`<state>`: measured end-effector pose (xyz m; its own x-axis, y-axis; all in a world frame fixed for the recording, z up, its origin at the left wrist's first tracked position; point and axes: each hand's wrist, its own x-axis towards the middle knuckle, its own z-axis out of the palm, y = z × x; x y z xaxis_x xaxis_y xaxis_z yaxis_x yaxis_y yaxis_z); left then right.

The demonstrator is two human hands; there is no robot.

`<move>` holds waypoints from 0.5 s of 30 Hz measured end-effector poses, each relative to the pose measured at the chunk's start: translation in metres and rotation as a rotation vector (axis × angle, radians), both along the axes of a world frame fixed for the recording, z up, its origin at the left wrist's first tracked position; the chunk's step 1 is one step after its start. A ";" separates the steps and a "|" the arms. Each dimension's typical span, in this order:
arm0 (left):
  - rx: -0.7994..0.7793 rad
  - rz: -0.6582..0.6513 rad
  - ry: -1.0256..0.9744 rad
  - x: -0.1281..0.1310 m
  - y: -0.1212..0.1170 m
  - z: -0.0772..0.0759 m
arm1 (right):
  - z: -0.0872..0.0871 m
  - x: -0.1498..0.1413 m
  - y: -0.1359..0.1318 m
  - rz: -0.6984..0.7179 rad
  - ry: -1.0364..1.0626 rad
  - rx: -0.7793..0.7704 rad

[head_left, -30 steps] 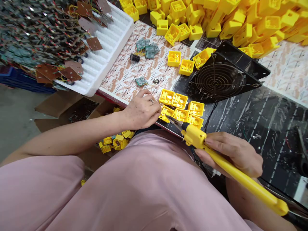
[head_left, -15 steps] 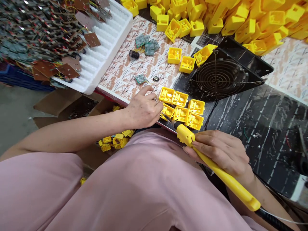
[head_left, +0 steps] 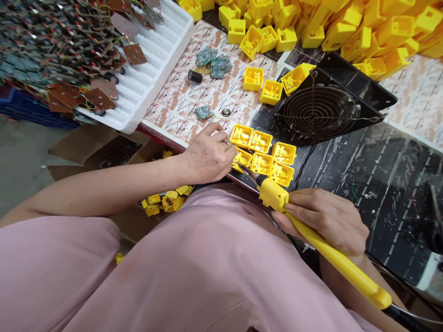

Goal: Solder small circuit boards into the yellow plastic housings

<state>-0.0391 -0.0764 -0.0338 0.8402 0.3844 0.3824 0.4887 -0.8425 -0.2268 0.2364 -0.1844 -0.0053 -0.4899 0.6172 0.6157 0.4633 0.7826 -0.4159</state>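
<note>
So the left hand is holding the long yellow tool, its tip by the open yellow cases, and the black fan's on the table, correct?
Not quite: the head view shows the long yellow tool in the right hand, not the left hand. Its tip is by the open yellow cases, and the black fan is on the table.

A single head-worn camera faces forward and steeply downward from above the wearer's torso (head_left: 194, 258). The left hand (head_left: 210, 156) and right hand (head_left: 328, 223) lie within close range; the surface (head_left: 346, 180) slants across the view.
</note>
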 end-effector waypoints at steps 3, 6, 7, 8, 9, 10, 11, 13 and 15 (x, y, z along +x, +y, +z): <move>-0.049 0.020 0.024 0.000 -0.001 0.000 | 0.006 -0.003 0.003 0.029 -0.066 -0.016; -0.076 0.033 0.036 0.001 -0.002 -0.001 | 0.012 -0.002 0.002 0.030 -0.139 -0.080; -0.064 0.026 0.027 0.001 -0.001 -0.001 | 0.013 -0.001 0.002 0.024 -0.130 -0.076; -0.047 0.017 0.017 0.001 -0.001 -0.002 | 0.014 0.000 0.001 0.015 -0.103 -0.060; -0.030 0.008 0.009 0.002 -0.001 -0.002 | 0.013 0.002 0.000 0.002 -0.071 -0.040; -0.019 0.001 0.002 0.002 -0.001 -0.002 | 0.012 0.003 0.000 -0.010 -0.043 -0.023; -0.013 -0.001 0.000 0.002 0.000 -0.002 | 0.011 0.004 -0.001 -0.022 -0.027 -0.014; -0.005 0.002 -0.005 0.001 0.000 -0.001 | 0.009 0.006 -0.001 -0.044 -0.037 -0.029; 0.008 0.004 -0.006 0.001 0.000 0.000 | 0.008 0.007 0.000 -0.066 -0.041 -0.041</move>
